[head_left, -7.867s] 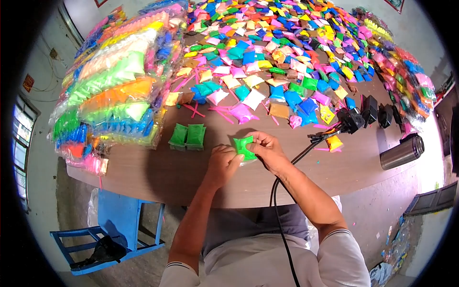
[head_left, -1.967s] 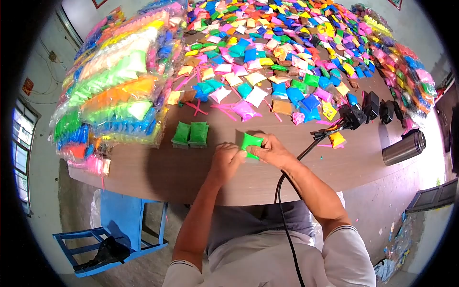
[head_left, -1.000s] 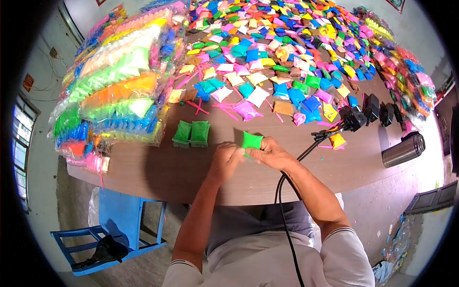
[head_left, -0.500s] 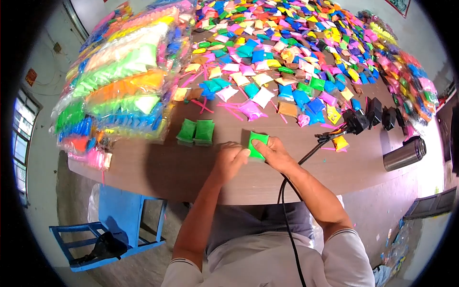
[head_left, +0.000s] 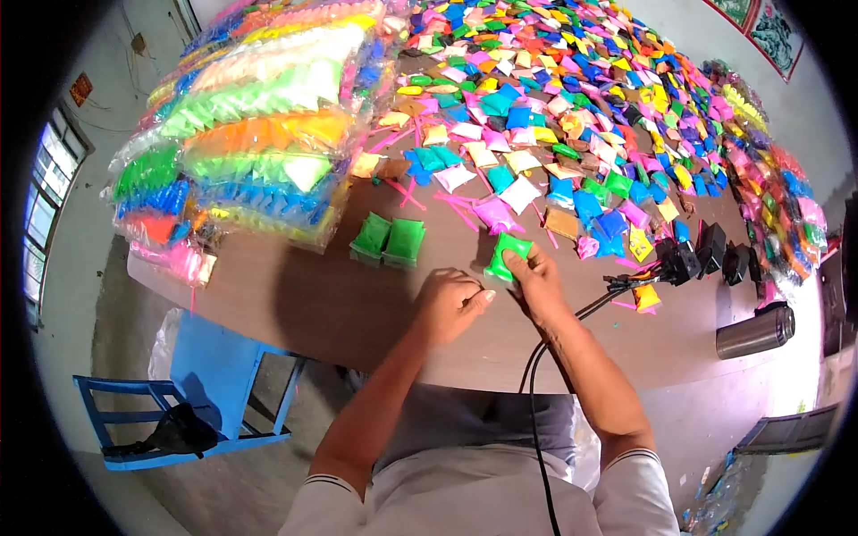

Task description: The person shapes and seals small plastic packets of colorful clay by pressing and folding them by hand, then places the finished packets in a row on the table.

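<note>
My right hand (head_left: 541, 284) grips a small bright green packet (head_left: 508, 256), with the thumb pressed on its face and the fingers underneath. To its left is my left hand (head_left: 451, 305), fingers curled in and thumb pointing toward the packet; I see nothing in it, and it is apart from the packet. Two more green packets (head_left: 388, 240) lie side by side on the brown table (head_left: 474, 353), beyond my left hand. A pink packet (head_left: 497, 215) and a white packet (head_left: 519, 194) lie just past the held one.
A large spread of coloured packets (head_left: 572, 116) covers the far table. Clear bags of packets (head_left: 268, 125) are stacked at left, with more bags (head_left: 776, 192) at right. Black plugs (head_left: 684, 259) with cables (head_left: 581, 314) and a steel flask (head_left: 755, 332) are on the right. A blue chair (head_left: 210, 366) stands at left.
The view has shifted, so the table contents appear farther right. My left hand has drawn slightly away from the green packet, which stays in my right hand and is now more tilted.
</note>
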A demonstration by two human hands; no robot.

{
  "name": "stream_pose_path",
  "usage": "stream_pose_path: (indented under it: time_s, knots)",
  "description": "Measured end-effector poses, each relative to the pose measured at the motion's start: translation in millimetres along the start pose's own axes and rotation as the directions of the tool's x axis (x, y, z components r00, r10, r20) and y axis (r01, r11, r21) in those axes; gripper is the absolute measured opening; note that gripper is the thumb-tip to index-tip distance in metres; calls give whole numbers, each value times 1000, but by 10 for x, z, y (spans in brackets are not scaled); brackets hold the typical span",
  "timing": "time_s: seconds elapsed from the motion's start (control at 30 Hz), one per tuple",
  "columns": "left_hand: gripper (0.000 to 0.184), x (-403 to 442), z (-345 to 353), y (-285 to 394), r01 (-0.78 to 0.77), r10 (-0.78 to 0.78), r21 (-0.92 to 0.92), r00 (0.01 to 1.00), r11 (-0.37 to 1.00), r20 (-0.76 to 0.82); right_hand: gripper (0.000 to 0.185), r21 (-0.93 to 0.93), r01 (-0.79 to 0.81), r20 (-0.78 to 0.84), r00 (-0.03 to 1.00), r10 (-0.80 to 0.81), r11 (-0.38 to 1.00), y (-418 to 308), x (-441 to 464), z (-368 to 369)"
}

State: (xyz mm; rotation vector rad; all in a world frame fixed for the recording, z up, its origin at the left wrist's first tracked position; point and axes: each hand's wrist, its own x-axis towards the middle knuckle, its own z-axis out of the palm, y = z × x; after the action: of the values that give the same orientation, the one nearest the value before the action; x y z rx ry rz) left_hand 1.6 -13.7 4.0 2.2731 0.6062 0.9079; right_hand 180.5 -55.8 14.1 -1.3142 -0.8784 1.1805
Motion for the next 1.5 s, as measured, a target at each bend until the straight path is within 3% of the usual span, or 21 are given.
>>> stream_pose_path:
  time_s: [0.03, 0.1, 0.17, 0.23, 0.27, 0.4, 0.5, 0.63, 0.7, 0.73, 0.8, 0.9, 0.97, 1.03, 1.13, 1.23, 1.27, 1.3, 1.4, 1.47, 1.5]
  knots:
    - [26, 3, -11, -9, -12, 10, 74, 1000, 997, 25, 20, 56, 31, -28, 999, -30, 998, -29, 51, 19]
    - [25, 1, -12, 43, -24, 25, 83, 1000, 996, -15, 18, -6, 0, -3, 1000, 0, 1000, -117, 140, 43]
    - [24, -13, 4, 71, -39, 44, 90, 997, 995, -55, 20, -50, 92, 28, 995, -91, 994, -77, 267, 138]
    - [21, -25, 34, 65, -49, 62, 129, 993, 990, -101, 24, -374, 108, 96, 992, -77, 921, -93, 405, 271]
    - [21, -24, 41, 62, -50, 64, 129, 992, 990, -107, 23, -451, 51, 75, 997, -19, 891, 59, 563, 331]
    - [16, -42, 42, 81, 9, -8, 10, 995, 1000, -103, 27, -269, 176, 121, 982, -148, 947, 39, 582, 721]
    - [13, -60, 16, 79, 53, -53, -3, 995, 999, -87, 40, -594, 280, 123, 958, -258, 754, -39, 534, 822]
    - [11, -57, -13, 93, 94, -92, 82, 995, 992, -36, 42, -661, 235, 128, 971, -201, 713, -115, 505, 815]
    - [11, -59, 19, 67, 81, -78, 56, 995, 995, -60, 44, -695, 379, 191, 916, -352, 611, -139, 445, 811]
    - [12, -55, 33, 58, 69, -66, 31, 994, 997, -82, 44, -697, 380, 190, 916, -354, 608, -167, 415, 811]
    - [12, -43, 38, 83, 47, -43, 33, 992, 998, -122, 50, -809, 429, 256, 873, -416, 401, -241, 354, 815]
    - [13, -41, 48, 107, 42, -35, 47, 990, 998, -138, 50, -814, 416, 309, 901, -304, 406, -301, 338, 839]
    - [15, -40, 22, 117, 57, -49, 61, 992, 997, -114, 49, -820, 435, 319, 887, -334, 371, -140, 458, 778]
    - [20, -24, -30, 177, 86, -82, 83, 996, 993, -46, 49, -774, 435, 332, 898, -289, 461, -125, 511, 749]
    - [24, -38, -2, 183, 82, -75, 95, 994, 992, -78, 49, -771, 414, 327, 909, -258, 484, -127, 515, 747]
    - [22, -38, 19, 216, 54, -46, 105, 996, 993, -79, 45, -796, 420, 378, 907, -184, 436, -260, 511, 778]
    - [22, -45, 54, 216, 25, -19, 93, 998, 995, -67, 41, -809, 402, 355, 915, -190, 428, -245, 519, 796]
    - [21, -62, 103, 199, -11, 21, 125, 997, 992, -74, 36, -769, 489, 394, 870, -297, 411, -133, 579, 775]
    - [19, -48, 162, 197, -82, 92, 135, 993, 987, -74, 35, -783, 515, 423, 852, -308, 349, -92, 591, 636]
    - [18, -42, 149, 164, -80, 91, 127, 992, 989, -85, 31, -675, 549, 259, 802, -538, 493, -144, 530, 555]
    - [18, -43, 157, 149, -73, 85, 132, 992, 989, -88, 31, -679, 543, 251, 805, -538, 495, -208, 550, 459]
